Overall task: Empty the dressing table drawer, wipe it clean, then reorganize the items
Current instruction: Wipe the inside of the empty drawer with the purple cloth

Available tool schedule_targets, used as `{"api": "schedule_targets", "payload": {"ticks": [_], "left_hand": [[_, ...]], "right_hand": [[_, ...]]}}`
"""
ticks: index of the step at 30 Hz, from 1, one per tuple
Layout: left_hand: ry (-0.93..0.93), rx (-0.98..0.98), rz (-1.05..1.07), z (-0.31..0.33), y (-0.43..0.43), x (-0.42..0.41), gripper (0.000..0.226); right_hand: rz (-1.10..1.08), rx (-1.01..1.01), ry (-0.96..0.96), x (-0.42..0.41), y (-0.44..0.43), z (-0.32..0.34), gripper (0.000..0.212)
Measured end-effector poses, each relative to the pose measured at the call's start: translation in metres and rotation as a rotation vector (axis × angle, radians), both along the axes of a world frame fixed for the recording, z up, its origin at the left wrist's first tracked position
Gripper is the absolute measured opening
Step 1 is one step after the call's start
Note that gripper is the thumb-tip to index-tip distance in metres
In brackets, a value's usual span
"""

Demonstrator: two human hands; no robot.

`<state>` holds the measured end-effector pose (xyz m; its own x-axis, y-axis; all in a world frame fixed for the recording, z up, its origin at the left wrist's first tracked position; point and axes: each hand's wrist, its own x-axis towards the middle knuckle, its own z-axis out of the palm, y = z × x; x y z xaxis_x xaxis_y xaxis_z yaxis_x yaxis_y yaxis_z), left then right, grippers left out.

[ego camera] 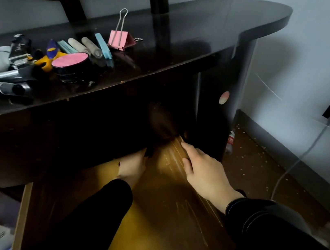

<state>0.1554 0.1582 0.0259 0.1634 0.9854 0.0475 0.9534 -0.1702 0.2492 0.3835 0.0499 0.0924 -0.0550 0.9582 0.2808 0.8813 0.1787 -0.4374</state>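
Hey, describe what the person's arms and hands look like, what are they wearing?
Both arms wear long black sleeves. The left sleeve is plain; the right sleeve has a slight sheen and pale stitch lines near the cuff. The left hand and right hand are bare, no gloves or rings showing.

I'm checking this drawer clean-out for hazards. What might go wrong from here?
The right hand rests on the rim of the open wooden drawer; sliding it in might pinch the fingers. The round pink-lidded tin and silver-black tubes lie near the front edge of the dark tabletop; a bump may tip them in.
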Motion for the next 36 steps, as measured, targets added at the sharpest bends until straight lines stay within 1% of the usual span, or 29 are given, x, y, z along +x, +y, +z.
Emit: {"api": "schedule_targets", "payload": {"ticks": [3, 5, 7, 9, 14, 18, 22, 24, 27, 29, 32, 34, 36], "left_hand": [[0.060, 0.007, -0.051, 0.002, -0.004, 0.005, 0.050], [0.108, 0.004, -0.192, 0.005, -0.020, 0.005, 0.052], [0.089, -0.020, -0.343, 0.005, -0.048, 0.001, 0.054], [0.057, -0.058, -0.431, 0.005, -0.078, -0.009, 0.056], [0.069, -0.107, -0.511, 0.009, -0.120, -0.044, 0.057], [0.098, -0.120, -0.444, 0.011, -0.099, -0.051, 0.056], [0.104, -0.094, -0.251, 0.014, -0.039, -0.028, 0.054], [0.077, -0.099, -0.154, 0.014, -0.013, -0.012, 0.056], [-0.014, -0.095, -0.056, 0.007, 0.009, 0.009, 0.059], [-0.034, -0.069, -0.038, 0.003, 0.012, 0.018, 0.059], [0.031, -0.064, -0.050, 0.006, 0.005, 0.020, 0.057], [0.105, -0.051, -0.115, 0.012, -0.007, 0.017, 0.055], [0.126, -0.052, -0.180, 0.015, -0.030, 0.010, 0.056]], "right_hand": [[-0.010, -0.006, -0.009, 0.001, -0.001, 0.001, 0.049], [-0.009, -0.005, -0.017, 0.000, -0.003, 0.002, 0.049], [-0.006, 0.000, -0.021, 0.001, -0.005, 0.002, 0.049], [-0.003, 0.005, -0.023, 0.001, -0.006, 0.003, 0.049], [-0.005, 0.007, -0.030, 0.000, -0.009, 0.004, 0.050], [-0.009, 0.014, -0.022, -0.001, -0.008, 0.001, 0.050], [-0.004, 0.038, -0.017, 0.000, -0.004, -0.003, 0.050], [-0.002, 0.039, -0.016, 0.000, -0.002, -0.004, 0.050], [0.003, 0.029, -0.012, 0.000, 0.000, -0.005, 0.050], [-0.002, 0.030, -0.015, 0.000, 0.001, -0.005, 0.049], [-0.007, 0.024, -0.010, 0.001, 0.001, -0.004, 0.050], [-0.007, 0.025, -0.024, 0.001, 0.000, -0.003, 0.049], [-0.004, 0.027, -0.024, 0.001, -0.001, -0.002, 0.049]]}}
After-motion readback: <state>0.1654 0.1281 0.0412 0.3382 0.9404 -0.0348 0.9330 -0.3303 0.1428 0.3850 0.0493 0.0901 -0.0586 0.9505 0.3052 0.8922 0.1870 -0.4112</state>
